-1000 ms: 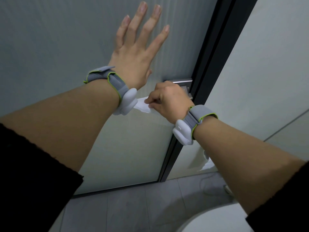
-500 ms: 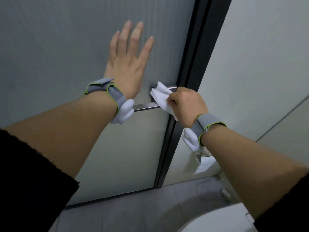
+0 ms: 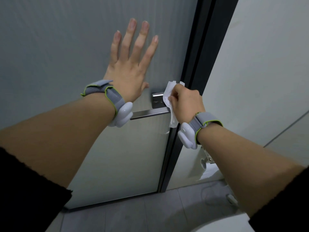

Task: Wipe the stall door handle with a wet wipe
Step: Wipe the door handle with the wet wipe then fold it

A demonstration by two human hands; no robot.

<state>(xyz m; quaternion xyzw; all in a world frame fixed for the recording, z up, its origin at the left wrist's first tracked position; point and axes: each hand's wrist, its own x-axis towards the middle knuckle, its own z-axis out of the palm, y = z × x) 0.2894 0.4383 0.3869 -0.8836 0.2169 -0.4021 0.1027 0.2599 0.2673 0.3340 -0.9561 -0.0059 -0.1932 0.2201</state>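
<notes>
Frosted stall door point(image 3: 58, 47) fills the left and centre, its dark frame point(image 3: 197, 64) along the right edge. Left hand point(image 3: 128, 67) pressed flat on the door panel, fingers spread and straight, gripping nothing, above the lever. Right hand point(image 3: 185, 101) clenched around a white wet wipe point(image 3: 168, 97), held against the metal door handle point(image 3: 150, 113) where the lever meets its plate, by the door's right edge. Wipe tail hangs below the fist. Grey wristbands with white pods on both wrists.
</notes>
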